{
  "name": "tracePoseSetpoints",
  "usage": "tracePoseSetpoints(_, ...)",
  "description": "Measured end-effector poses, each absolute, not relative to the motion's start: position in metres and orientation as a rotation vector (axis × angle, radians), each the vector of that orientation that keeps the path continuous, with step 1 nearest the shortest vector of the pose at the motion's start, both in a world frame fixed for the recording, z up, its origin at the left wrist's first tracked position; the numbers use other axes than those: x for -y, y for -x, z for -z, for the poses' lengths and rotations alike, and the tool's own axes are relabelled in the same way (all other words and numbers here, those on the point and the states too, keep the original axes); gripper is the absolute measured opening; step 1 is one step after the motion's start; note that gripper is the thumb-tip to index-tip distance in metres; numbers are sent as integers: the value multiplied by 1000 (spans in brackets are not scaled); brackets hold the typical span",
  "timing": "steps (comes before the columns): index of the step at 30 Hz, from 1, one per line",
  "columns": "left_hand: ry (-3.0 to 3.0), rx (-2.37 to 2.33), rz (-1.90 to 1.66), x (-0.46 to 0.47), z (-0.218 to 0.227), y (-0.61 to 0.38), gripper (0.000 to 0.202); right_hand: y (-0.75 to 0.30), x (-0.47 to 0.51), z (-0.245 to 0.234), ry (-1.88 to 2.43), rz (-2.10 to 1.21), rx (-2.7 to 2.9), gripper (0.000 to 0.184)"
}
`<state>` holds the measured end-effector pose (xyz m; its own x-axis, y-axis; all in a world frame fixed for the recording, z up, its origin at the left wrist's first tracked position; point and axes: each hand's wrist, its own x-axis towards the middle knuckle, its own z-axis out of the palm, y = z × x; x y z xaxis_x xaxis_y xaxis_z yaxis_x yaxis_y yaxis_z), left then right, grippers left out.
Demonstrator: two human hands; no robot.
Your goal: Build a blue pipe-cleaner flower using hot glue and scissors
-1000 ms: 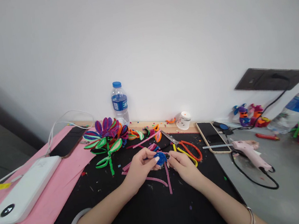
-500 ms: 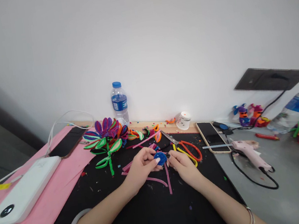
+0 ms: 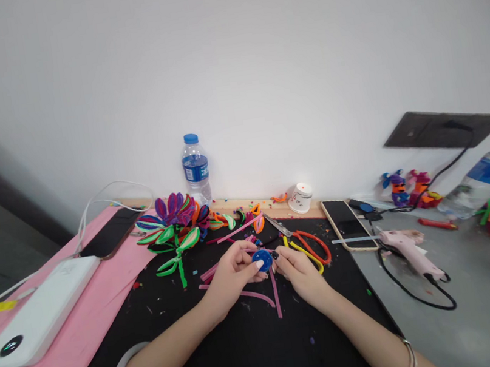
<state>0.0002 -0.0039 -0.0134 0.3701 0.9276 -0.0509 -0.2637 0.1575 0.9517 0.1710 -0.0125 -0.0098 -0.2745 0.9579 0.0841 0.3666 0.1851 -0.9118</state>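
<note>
A round blue coil (image 3: 262,260), fuzzy like wound pipe cleaner, is pinched between the thumb and fingers of my left hand (image 3: 233,274). My right hand (image 3: 299,270) is closed on a small black piece (image 3: 275,254) at the coil's right edge; whether the two are joined I cannot tell. Beneath and beside the hands lie pink pipe cleaners (image 3: 276,295), partly covered by my fingers. Orange-handled scissors (image 3: 312,247) rest just beyond my right hand, a yellow strip by their handles. Left of my hands lies a multicoloured pipe-cleaner flower (image 3: 177,236) with a green stem.
A water bottle (image 3: 195,169) and a paper cup (image 3: 300,198) stand along the wall. To the right are a phone (image 3: 350,226), a pink glue gun (image 3: 409,254) with its cord, and small figures (image 3: 397,188). Pink sheets (image 3: 120,275) and a white power bank (image 3: 38,312) lie left.
The blue coil has turned slightly and shows a little rounder between my fingers. My hands stay in nearly the same place.
</note>
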Motion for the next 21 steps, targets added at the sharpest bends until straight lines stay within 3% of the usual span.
tracePoseSetpoints(9,-1102,-783,-956,4,11,0,30,-171,14,3,1255,-998,1854,27)
tracePoseSetpoints(21,-1091,-794,-968,3,15,0,30,-166,19,1,1269,-960,1893,9)
